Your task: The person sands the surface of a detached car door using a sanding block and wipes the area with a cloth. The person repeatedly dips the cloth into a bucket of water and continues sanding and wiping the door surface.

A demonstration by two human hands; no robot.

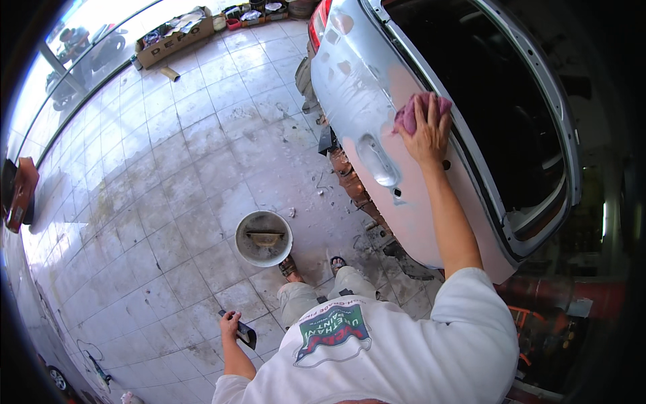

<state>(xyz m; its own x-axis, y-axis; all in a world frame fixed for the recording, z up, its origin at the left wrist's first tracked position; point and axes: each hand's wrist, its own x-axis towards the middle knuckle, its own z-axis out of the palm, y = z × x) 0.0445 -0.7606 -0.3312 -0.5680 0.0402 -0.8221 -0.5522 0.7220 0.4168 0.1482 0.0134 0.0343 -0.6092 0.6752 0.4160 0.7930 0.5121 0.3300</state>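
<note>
My right hand is closed around a bunched pink cloth, pressing it against the car's rear body panel just below the dark window opening. The panel is silver-grey with broad pink patches, and a recessed handle area lies near the cloth. Low on the left, my left hand grips a dark flat block, perhaps a sanding block, held away from the car above the floor. My fingers partly cover both the cloth and the block.
A pale round bucket with something brownish inside stands on the wet tiled floor by my feet. At the back are a cardboard box of clutter and a red tail light. A corded tool lies lower left.
</note>
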